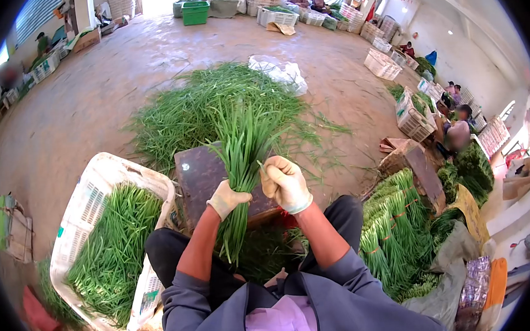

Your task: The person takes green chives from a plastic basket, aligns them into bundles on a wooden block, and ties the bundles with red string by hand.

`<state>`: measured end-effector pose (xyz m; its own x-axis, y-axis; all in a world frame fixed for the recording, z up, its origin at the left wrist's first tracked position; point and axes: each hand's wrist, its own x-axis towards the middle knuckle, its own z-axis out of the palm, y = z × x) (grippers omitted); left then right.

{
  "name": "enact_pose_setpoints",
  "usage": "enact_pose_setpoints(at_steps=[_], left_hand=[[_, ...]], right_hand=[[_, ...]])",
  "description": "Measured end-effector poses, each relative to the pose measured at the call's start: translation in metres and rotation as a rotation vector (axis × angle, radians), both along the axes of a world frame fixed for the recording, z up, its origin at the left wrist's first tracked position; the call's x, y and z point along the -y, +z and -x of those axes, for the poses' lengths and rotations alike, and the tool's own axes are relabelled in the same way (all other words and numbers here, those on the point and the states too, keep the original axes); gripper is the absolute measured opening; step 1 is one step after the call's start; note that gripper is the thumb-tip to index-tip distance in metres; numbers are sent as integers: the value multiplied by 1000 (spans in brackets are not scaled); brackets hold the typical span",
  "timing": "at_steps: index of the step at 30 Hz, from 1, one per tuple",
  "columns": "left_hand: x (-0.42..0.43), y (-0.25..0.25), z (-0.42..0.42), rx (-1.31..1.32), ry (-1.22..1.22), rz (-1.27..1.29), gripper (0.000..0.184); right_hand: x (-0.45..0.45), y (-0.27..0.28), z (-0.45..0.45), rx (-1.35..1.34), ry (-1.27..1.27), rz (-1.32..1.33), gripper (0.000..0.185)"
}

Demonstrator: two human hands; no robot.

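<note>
Head view. Left hand (229, 199): one, in a pale glove, fingers wrapped and closed around a bunch of long, flat-leaved, chive-like greens (242, 145). Bunch passes through the fist; longer leafy part fans out beyond the fingers, away from the body; shorter part hangs below the fist, toward the lap. Thumb lies across the stems, pointing at the other hand.

Right hand (285, 179): one, likewise gloved, just beside the bunch on its right; fingers curled, thumb and forefinger brought together in a pinch. A thin sliver shows at the fingertips; whether it is gripped cannot be told.

Dark box (201, 176): one, worn surface, before the knees, beneath the bunch and partly covered by it.

Loose greens (181, 116): one broad heap, on the floor beyond the box. White plastic sheet (280, 72): one, crumpled, at the far right edge of the heap.

White plastic crate (89, 199): one, perforated, beside the left knee, holding cut greens (114, 250).

Tied bundles (393, 236): several, reddish bands, stacked beyond the right knee.

Green crate (195, 12): one, far side of the floor.

Co-worker (459, 130): one of several, seated at right among crates and greens.
</note>
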<state>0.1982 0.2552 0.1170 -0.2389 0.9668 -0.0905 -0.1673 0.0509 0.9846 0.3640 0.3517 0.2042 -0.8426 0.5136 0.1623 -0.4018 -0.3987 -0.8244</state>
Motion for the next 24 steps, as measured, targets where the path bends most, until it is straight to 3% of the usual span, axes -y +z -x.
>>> enact_pose_setpoints(at_steps=[1, 3, 5, 7, 8, 9, 11, 12, 13, 15, 17, 19, 20, 23, 24], left_hand=[[-1, -4, 0, 1, 1, 2, 20], [-7, -10, 1, 18, -10, -133, 21], [-10, -12, 0, -105, 16, -145, 23], [-10, -21, -1, -193, 87, -253, 26], [-11, -30, 4, -224, 56, -231, 28], [-8, -30, 6, -228, 52, -231, 28], [-3, -26, 11, 117, -67, -84, 31], [-2, -20, 9, 116, -66, -85, 31], [-2, -14, 4, 73, -12, -146, 29], [-1, -12, -1, 35, 34, -201, 27], [-3, -10, 1, -7, 1, -91, 26], [0, -1, -2, -24, -12, -112, 25], [1, 3, -4, -42, -21, -130, 25], [1, -5, -5, 57, 17, -151, 27], [1, -3, 0, 54, 25, -155, 27]], right_hand=[[2, -2, 2, 1, 1, 2, 12], [10, -6, 13, 435, -126, -548, 17], [18, -14, 16, 476, -164, -953, 26], [14, -43, 30, 255, -335, -1306, 22], [12, -52, 31, 313, -338, -1349, 15], [13, -48, 29, 312, -344, -1347, 15], [20, -27, 20, 450, 22, -404, 10], [18, -23, 16, 398, -66, -324, 10], [13, -24, 16, 345, -182, -250, 8], [3, -25, 20, 379, -361, -394, 9], [-1, -19, 20, 419, -394, -451, 10], [0, -7, 20, 529, -428, -721, 13], [-3, -9, 20, 529, -429, -722, 13], [-17, -20, 21, 487, -157, -312, 21], [-17, -17, 19, 356, -267, -152, 17]])
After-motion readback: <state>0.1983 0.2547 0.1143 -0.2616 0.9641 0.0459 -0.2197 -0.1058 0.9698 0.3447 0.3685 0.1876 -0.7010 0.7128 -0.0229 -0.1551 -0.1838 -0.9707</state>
